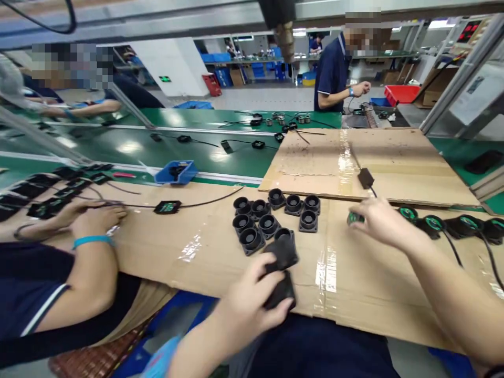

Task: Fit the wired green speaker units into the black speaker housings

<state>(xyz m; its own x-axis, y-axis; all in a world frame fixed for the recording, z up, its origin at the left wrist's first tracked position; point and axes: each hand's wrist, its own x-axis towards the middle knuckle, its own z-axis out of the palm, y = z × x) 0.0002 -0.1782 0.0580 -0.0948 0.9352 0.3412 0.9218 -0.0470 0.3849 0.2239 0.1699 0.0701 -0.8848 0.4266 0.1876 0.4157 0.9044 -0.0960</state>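
Batch only partway along, by the look of things

On the cardboard-covered desk (220, 262), near the middle: loose cluster of open black housings (251, 240), about ten, mostly mouth up, with no cable or green visible inside. Just at 6 o'clock of that cluster, left hand (246, 299), grip curled around dark pieces (280, 294), apparently two, both blurred. Upper one overlapping the nearest housing in view; cannot tell about contact.

At 2 o'clock from the left hand, right hand (380, 221), grip narrow, seemingly pinching a small green-faced piece (354, 216). At 12 o'clock from the right hand, black block (366, 178) on a thin cable (373, 192) leading down to the fingers; cannot tell of any join between cable and green-faced piece.

At 3 o'clock from the right hand, row of green-ringed units (433, 224), at least four, some with cables trailing toward 5 o'clock. Probably further along, these; probably left to do, the cluster of bare housings.

At 10 o'clock from the left hand, co-worker's hands (96, 220), near a cabled part (168, 207) with green on top.
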